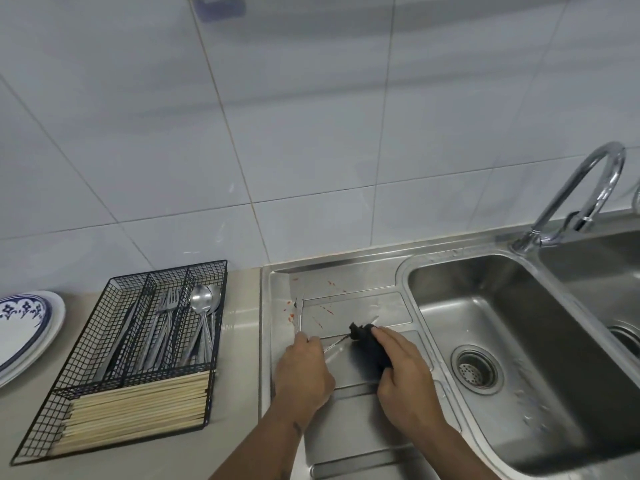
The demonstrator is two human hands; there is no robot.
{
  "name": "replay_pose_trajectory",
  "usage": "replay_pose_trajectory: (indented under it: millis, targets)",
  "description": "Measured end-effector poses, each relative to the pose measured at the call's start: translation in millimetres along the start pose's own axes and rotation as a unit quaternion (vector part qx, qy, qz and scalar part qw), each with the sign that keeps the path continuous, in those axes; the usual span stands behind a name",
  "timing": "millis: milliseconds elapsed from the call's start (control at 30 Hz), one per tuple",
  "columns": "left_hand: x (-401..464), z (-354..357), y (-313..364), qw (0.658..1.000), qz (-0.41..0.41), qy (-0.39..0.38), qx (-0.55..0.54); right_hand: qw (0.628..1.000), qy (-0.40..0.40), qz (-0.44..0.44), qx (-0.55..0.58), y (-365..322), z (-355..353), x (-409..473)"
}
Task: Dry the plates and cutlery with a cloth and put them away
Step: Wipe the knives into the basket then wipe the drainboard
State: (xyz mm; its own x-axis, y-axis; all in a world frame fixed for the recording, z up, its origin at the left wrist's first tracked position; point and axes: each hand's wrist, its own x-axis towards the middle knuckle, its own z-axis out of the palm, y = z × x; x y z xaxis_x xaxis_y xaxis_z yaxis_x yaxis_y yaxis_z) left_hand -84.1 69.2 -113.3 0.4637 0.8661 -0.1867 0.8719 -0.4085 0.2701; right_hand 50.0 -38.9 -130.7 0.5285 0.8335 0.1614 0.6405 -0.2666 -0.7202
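Fingers gripping cloth, cutlery in basket

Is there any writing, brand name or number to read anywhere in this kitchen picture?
None can be read.
The plate bears only a blue floral pattern, no letters.
The grey object high on the wall is too blurred to tell.
The tap, sink and cutlery basket show no markings.

no readable text, no labels, no brands, no numbers on any surface in view
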Motion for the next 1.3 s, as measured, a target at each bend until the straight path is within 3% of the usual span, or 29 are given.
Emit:
replay_pose_trajectory:
  millis: [133,267,400,567,733,900,967,1067,1167,1300]
  targets:
    - [-11,-11,1,0.998,0.019,-0.001,-0.058,0.997,-0.018,-0.065,-0.033,-16,6,-6]
    - [-28,-24,-4,0.995,0.038,0.051,-0.080,0.981,-0.029,-0.165,-0.101,-22,7,-7]
    - [-46,-34,-14,0.991,0.059,0.096,-0.073,0.979,-0.016,-0.117,-0.168,-30,-5,-8]
    - [-65,-50,-22,0.979,0.111,0.161,-0.064,0.956,-0.015,-0.225,-0.189,-52,-18,-23]
    - [-83,-57,-26,0.969,0.150,0.191,-0.052,0.980,0.046,-0.104,-0.161,-47,-40,-24]
    - [-92,-62,-22,0.954,0.195,0.222,-0.051,0.964,0.041,-0.208,-0.160,-64,-40,-54]
    - [-96,-59,-20,0.955,0.205,0.207,-0.049,0.962,0.037,-0.220,-0.157,-64,-44,-57]
    - [-105,-53,-22,0.969,0.183,0.158,-0.053,0.980,0.076,-0.120,-0.139,-46,-65,-51]
    - [-114,-54,-22,0.976,0.137,0.118,-0.124,0.982,0.118,-0.059,-0.136,-36,-92,-53]
    - [-117,-63,-15,0.982,0.102,0.033,-0.152,0.970,0.102,-0.168,-0.144,-53,-82,-67]
